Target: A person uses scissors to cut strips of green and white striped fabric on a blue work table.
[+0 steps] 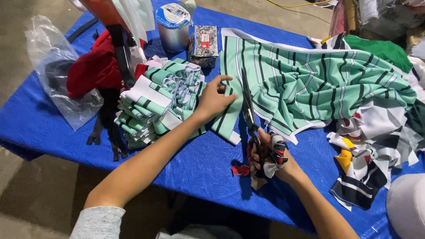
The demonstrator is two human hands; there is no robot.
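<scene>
The long dark metal scissors (pixel 248 108) are lying with their long axis running almost straight away from the person, blades pointing toward the far edge of the surface and tilting slightly left, handles nearest the body. The blades are sitting in the wide sheet of mint-green fabric with black and white stripes (pixel 310 84), right at its left cut edge. The right hand (pixel 268 155) is closing its grip around the scissor handles, which are wrapped in scraps of patterned cloth; whether the blades are apart or together cannot be told. The left hand (pixel 214 101) is pressing flat, fingers spread and not clamped on anything, onto a narrow strip of the same striped fabric (pixel 226 119) just left of the blades.

Beside that hand, a stack of folded green striped pieces (pixel 152 110) is resting on the surface, which is wearing a blue textured cloth cover (pixel 199 163). Further back are standing a silvery tin with a blue lid (pixel 172 26) and a small black-and-white patterned box (pixel 203 44). A crumpled clear plastic bag (pixel 53 66) and red fabric (pixel 95 66) are lying at the left, with black zippers (pixel 108 128) hanging near the edge. Mixed fabric offcuts (pixel 376 146) are piling up at the right. Bare concrete floor (pixel 26 194) is showing below.
</scene>
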